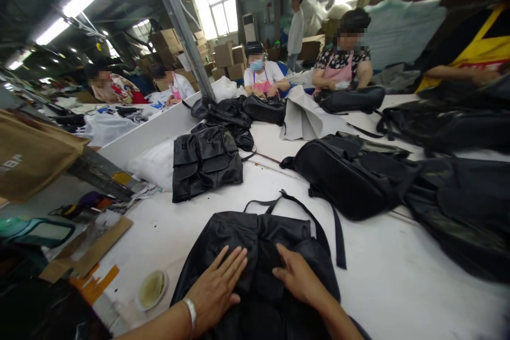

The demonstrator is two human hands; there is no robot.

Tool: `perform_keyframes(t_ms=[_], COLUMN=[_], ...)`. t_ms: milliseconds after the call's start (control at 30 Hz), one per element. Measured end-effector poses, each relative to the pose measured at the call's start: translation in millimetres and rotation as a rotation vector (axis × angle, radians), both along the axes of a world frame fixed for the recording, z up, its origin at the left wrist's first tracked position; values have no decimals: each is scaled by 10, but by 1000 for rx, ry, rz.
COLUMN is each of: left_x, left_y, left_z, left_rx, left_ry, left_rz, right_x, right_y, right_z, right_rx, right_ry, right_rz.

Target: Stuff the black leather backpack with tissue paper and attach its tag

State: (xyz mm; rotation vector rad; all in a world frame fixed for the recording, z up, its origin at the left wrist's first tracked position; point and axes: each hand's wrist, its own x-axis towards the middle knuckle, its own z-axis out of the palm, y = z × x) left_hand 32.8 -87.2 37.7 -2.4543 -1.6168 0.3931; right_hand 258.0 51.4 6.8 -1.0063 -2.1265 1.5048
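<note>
The black bag lies flat on the white bench right in front of the person, its strap trailing away toward the other bags. Smoothing it well seems to call for even, flat pressure from the middle outward, keeping the strap clear of folds. The left hand rests palm down on the bag, fingers spread and released. The right hand also lies flat, grasping nothing.
</note>
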Motion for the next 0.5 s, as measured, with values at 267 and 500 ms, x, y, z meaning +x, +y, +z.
perform_keyframes(t_ms=[267, 500], left_x=[111, -241], left_y=[484, 687], left_z=[-365, -327], left_rx=[24, -35], left_ry=[-41, -176], left_rz=[68, 21], right_x=[164, -829], right_y=[-350, -804], right_z=[-208, -454], right_rx=[595, 533], right_ry=[-410, -326], right_rz=[-349, 28])
